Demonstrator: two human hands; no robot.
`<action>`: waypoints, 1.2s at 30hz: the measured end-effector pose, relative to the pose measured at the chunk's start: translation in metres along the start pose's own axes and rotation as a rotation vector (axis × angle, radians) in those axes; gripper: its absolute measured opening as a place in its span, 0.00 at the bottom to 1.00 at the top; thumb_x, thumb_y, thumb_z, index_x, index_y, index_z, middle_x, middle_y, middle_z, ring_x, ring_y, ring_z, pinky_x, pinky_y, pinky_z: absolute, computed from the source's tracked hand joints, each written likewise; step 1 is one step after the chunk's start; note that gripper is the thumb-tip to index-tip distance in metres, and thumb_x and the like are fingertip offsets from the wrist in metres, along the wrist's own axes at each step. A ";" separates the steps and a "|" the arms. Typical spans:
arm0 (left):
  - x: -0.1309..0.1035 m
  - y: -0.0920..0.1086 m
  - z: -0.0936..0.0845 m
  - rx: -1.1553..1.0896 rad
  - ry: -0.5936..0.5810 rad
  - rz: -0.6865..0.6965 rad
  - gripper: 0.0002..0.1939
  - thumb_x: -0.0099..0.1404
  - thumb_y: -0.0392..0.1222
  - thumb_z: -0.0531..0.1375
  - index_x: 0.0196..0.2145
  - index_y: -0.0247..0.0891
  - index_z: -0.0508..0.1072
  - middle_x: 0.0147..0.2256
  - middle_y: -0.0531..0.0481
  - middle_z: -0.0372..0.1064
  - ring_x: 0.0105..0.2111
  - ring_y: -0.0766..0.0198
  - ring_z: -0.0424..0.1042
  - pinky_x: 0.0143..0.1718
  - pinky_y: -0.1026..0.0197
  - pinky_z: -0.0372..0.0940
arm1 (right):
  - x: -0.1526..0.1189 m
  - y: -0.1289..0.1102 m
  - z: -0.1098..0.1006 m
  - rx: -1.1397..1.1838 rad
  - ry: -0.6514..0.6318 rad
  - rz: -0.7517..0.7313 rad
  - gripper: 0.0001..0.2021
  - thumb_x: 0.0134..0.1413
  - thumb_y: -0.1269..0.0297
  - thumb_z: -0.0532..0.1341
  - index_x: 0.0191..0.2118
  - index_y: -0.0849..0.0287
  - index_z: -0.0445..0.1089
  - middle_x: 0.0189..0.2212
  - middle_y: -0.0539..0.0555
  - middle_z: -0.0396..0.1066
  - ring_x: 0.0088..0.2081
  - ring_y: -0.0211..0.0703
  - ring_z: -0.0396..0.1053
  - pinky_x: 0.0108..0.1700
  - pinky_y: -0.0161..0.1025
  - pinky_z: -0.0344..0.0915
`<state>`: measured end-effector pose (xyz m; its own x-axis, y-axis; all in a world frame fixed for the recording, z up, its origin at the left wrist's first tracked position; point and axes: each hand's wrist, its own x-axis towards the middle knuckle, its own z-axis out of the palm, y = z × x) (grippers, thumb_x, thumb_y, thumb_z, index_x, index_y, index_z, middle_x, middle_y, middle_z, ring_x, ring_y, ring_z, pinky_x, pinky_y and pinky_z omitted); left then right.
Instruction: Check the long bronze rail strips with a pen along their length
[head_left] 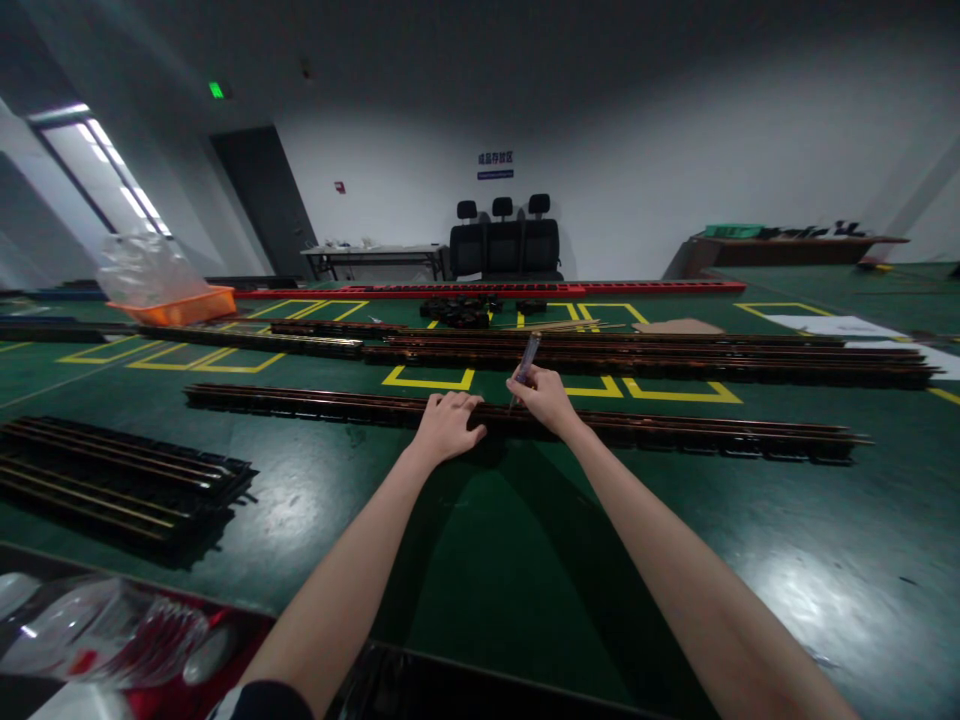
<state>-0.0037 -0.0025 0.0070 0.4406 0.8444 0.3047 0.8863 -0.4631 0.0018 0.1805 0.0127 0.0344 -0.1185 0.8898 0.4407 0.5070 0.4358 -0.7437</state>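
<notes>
A long dark rail (675,428) with thin copper-coloured bars along its top lies across the green surface in front of me. My left hand (448,425) is on the middle of this rail, its fingers over the top and the thumb on the near side. Just to its right, my right hand (546,397) is closed around the clear handle of a slim screwdriver (531,350). The tool stands nearly upright, its thin shaft pointing down at the rail. Whether the tip touches a screw is too small to tell.
Behind lies a row of similar rails (637,355), with black parts (457,310) farther back. Shorter rail sections (112,480) sit at left. An orange crate (176,307) holds plastic bags. Clear plastic bottles (97,630) are at lower left; white sheets (840,326) lie at right.
</notes>
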 end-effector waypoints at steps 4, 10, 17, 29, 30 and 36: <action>0.000 0.003 0.001 0.027 0.036 -0.013 0.22 0.64 0.56 0.49 0.48 0.38 0.67 0.47 0.43 0.70 0.48 0.52 0.66 0.48 0.50 0.56 | 0.000 0.001 0.001 0.004 0.006 0.002 0.06 0.47 0.63 0.57 0.23 0.58 0.63 0.18 0.50 0.65 0.22 0.40 0.64 0.28 0.36 0.59; 0.001 0.005 0.008 0.056 0.104 -0.028 0.22 0.64 0.57 0.49 0.44 0.38 0.68 0.43 0.43 0.71 0.45 0.52 0.67 0.45 0.50 0.56 | 0.001 0.004 0.002 0.020 0.018 -0.012 0.06 0.46 0.63 0.57 0.23 0.59 0.64 0.18 0.50 0.65 0.23 0.40 0.65 0.28 0.35 0.59; 0.002 0.007 0.008 0.065 0.112 -0.036 0.20 0.65 0.56 0.49 0.44 0.38 0.69 0.42 0.42 0.72 0.44 0.52 0.68 0.45 0.50 0.55 | 0.000 0.003 0.001 0.036 0.018 0.007 0.06 0.46 0.63 0.57 0.24 0.59 0.64 0.18 0.50 0.65 0.23 0.40 0.65 0.28 0.36 0.59; 0.005 0.009 0.004 0.052 0.095 -0.034 0.18 0.64 0.52 0.51 0.44 0.39 0.69 0.43 0.43 0.72 0.45 0.52 0.68 0.46 0.49 0.54 | 0.000 0.005 0.001 0.049 0.016 -0.002 0.06 0.46 0.63 0.57 0.24 0.59 0.64 0.18 0.50 0.65 0.22 0.40 0.65 0.27 0.36 0.60; 0.005 0.009 0.004 0.047 0.093 -0.030 0.18 0.64 0.52 0.51 0.45 0.39 0.69 0.43 0.44 0.72 0.45 0.52 0.68 0.47 0.49 0.54 | 0.000 0.005 0.001 0.051 0.017 -0.002 0.07 0.46 0.62 0.57 0.24 0.59 0.64 0.18 0.50 0.65 0.22 0.40 0.65 0.27 0.36 0.60; 0.005 0.008 0.005 0.036 0.092 -0.017 0.17 0.64 0.50 0.52 0.45 0.40 0.69 0.44 0.45 0.72 0.46 0.53 0.68 0.47 0.49 0.54 | 0.000 0.005 0.001 0.084 0.002 0.008 0.07 0.45 0.62 0.57 0.23 0.59 0.63 0.18 0.50 0.64 0.22 0.40 0.64 0.27 0.36 0.60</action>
<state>0.0061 -0.0006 0.0038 0.4123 0.8228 0.3911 0.8987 -0.4379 -0.0261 0.1821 0.0153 0.0302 -0.1127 0.8929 0.4360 0.4347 0.4389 -0.7864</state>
